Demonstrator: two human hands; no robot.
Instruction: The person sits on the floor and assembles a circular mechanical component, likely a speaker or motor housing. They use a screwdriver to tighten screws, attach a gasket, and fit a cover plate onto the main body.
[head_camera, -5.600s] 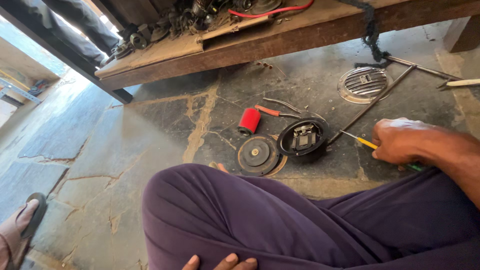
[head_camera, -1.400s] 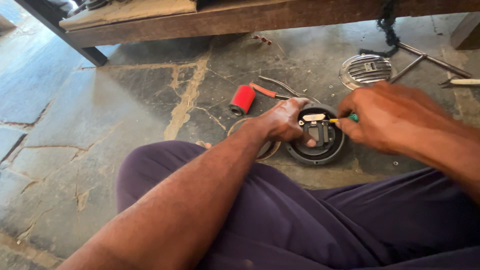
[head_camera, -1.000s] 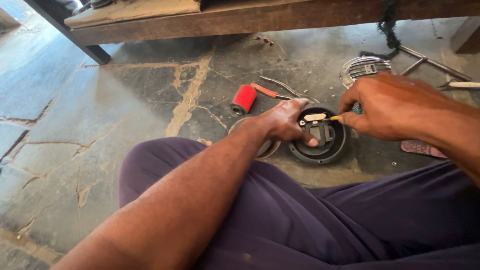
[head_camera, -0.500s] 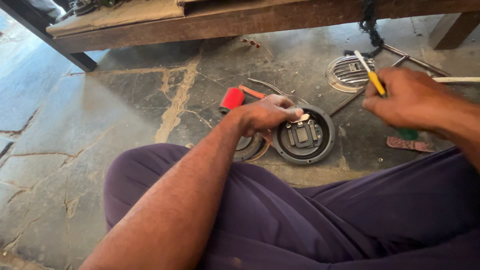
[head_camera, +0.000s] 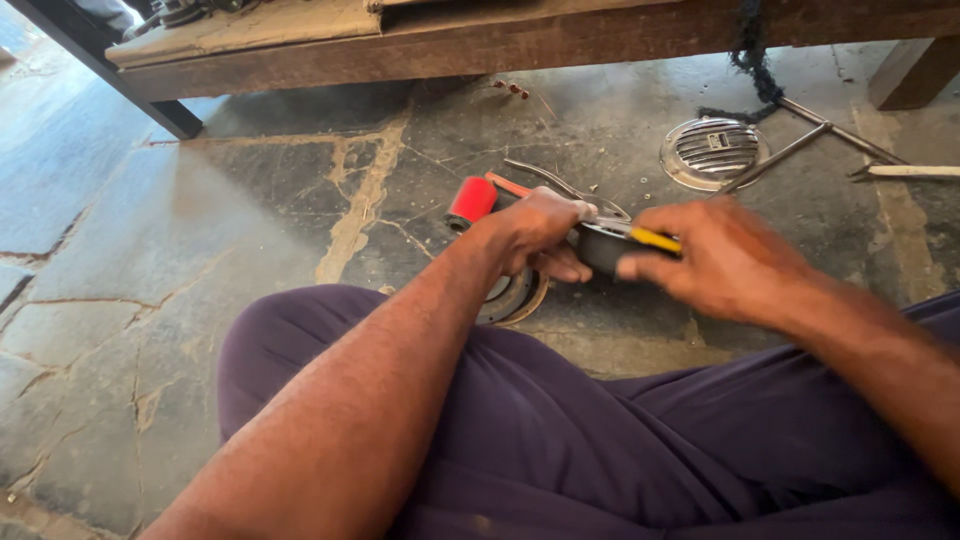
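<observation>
Head view, left to right: cracked grey stone floor (head_camera: 150, 260), rough and patched with pale mortar lines; dark wooden bench (head_camera: 520, 40) along the top edge. One red cylinder (head_camera: 471, 200), smooth and capped, lying on the stone just left of the left hand (head_camera: 535, 232). Under that hand, one flat round metal disc (head_camera: 510, 297), partly hidden. Left hand curled narrowly around the near side of one black round housing (head_camera: 603, 250), fingers closed on its rim, lifted slightly off the floor. Right hand (head_camera: 725, 258) closed around one yellow-handled screwdriver (head_camera: 652, 239), tip blurred against the housing. Farther right, one round ribbed metal grille (head_camera: 712, 152), shiny, flat on the stone; one thin metal rod (head_camera: 775, 160) crossing beside it. Purple cloth trousers (head_camera: 600, 440) filling the foreground.
</observation>
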